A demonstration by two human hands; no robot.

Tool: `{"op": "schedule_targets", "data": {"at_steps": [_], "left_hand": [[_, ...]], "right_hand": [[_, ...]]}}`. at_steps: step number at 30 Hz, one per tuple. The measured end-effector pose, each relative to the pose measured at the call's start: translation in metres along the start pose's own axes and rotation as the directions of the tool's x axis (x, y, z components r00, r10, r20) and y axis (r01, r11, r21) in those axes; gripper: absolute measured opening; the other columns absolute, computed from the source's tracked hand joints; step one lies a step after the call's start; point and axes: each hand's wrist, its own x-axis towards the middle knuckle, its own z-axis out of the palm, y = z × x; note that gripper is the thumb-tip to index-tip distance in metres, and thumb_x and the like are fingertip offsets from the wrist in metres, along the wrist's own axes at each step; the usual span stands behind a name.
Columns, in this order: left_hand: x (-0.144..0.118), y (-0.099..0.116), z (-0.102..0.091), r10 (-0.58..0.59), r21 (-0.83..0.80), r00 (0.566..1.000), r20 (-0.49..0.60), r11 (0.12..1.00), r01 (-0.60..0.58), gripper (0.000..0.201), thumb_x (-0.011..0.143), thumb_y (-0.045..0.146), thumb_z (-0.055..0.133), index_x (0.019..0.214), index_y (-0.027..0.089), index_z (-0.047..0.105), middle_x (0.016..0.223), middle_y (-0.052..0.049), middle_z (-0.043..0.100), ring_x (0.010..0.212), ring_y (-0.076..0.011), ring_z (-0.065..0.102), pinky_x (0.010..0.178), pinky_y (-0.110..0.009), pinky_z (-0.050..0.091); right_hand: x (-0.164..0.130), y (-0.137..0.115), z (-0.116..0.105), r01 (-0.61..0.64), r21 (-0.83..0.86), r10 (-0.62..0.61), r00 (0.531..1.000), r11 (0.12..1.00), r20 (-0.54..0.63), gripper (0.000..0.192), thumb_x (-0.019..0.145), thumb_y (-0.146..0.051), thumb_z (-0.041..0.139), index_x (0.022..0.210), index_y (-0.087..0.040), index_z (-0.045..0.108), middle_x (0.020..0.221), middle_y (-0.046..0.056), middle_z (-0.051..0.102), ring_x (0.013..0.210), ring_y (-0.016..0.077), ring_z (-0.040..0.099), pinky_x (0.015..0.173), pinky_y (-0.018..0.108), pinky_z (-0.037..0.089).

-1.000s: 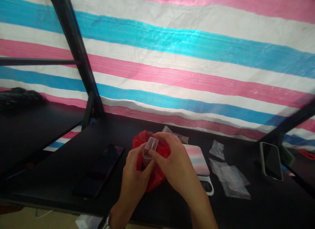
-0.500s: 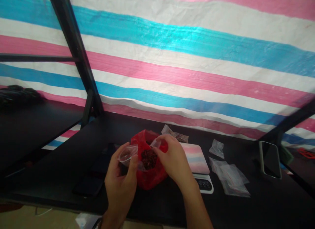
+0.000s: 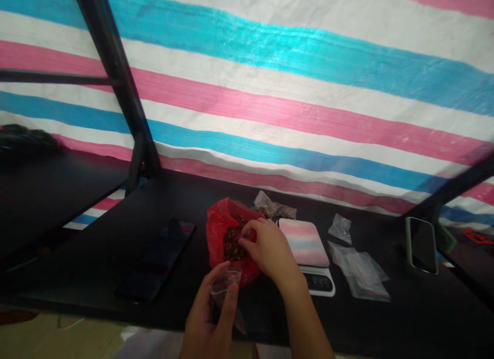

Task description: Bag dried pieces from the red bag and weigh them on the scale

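Observation:
My left hand (image 3: 210, 315) holds a small clear zip bag (image 3: 226, 283) by its mouth, between thumb and fingers. The bag's mouth is spread, and its lower part hangs over the table's near side. Just beyond it sits a red plastic bag (image 3: 215, 226), opened wide, with dark reddish-brown dried bits (image 3: 232, 245) inside. My right hand (image 3: 270, 243) reaches into the red bag from the right. Its thumb and fingers are pinched together at the dried bits; what lies between the fingertips is too small to make out.
Right of the red bag stands a white kitchen scale (image 3: 304, 243). Behind it lie filled clear bags (image 3: 276, 208). Flat zip bags (image 3: 360, 271), a crumpled clear bag (image 3: 340, 228) and a phone (image 3: 422, 245) are farther right. A dark flat object (image 3: 158, 261) lies left.
My left hand has moved right and nearer to me with the clear bag, away from the red bag's opening. My right hand's fingers have gone from clear plastic at the rim to the dried bits.

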Motion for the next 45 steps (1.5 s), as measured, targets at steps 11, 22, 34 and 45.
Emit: {"op": "schedule_targets", "data": {"at_steps": [11,22,34,45], "left_hand": [[0.043,-0.014,-0.004,-0.041,-0.222,0.998,-0.04,0.975,0.031,0.077,0.072,0.079,0.082,0.121,0.02,0.075,0.107,-0.009,0.084,0.092,-0.0241,0.081,0.077,-0.028,0.066],[0.043,-0.019,-0.004,-0.017,-0.224,1.0,-0.021,0.974,0.012,0.069,0.078,0.072,0.083,0.125,0.023,0.073,0.112,-0.007,0.083,0.097,-0.0236,0.08,0.084,-0.029,0.065],[0.053,0.006,-0.003,0.375,0.159,0.925,-0.063,0.919,-0.362,0.062,0.079,0.063,0.083,0.129,0.028,0.072,0.122,-0.008,0.073,0.11,-0.0314,0.072,0.1,-0.049,0.06],[0.06,0.016,0.025,0.3,-0.038,0.952,-0.06,0.952,-0.302,0.056,0.078,0.051,0.085,0.128,0.029,0.073,0.129,-0.008,0.072,0.118,-0.0305,0.071,0.105,-0.044,0.057]], "right_hand": [[-0.003,-0.008,0.006,-0.01,0.209,-0.007,0.997,0.978,0.078,0.005,0.093,-0.026,0.079,0.095,-0.023,0.083,0.099,0.004,0.084,0.095,0.0216,0.075,0.084,0.03,0.047],[-0.004,0.007,0.005,-0.072,0.385,0.016,0.989,0.92,0.145,0.014,0.096,-0.028,0.07,0.089,-0.02,0.08,0.084,0.002,0.08,0.076,0.0172,0.07,0.067,0.027,0.044],[-0.008,0.015,-0.021,0.049,0.673,-0.014,0.998,0.738,-0.057,0.021,0.099,-0.039,0.067,0.099,-0.02,0.076,0.096,0.004,0.081,0.092,0.0195,0.074,0.084,0.03,0.054],[-0.027,-0.025,-0.035,0.222,0.46,-0.102,0.957,0.86,-0.271,0.017,0.092,-0.017,0.078,0.105,-0.027,0.076,0.113,0.001,0.076,0.111,0.0205,0.068,0.099,0.034,0.05]]}}
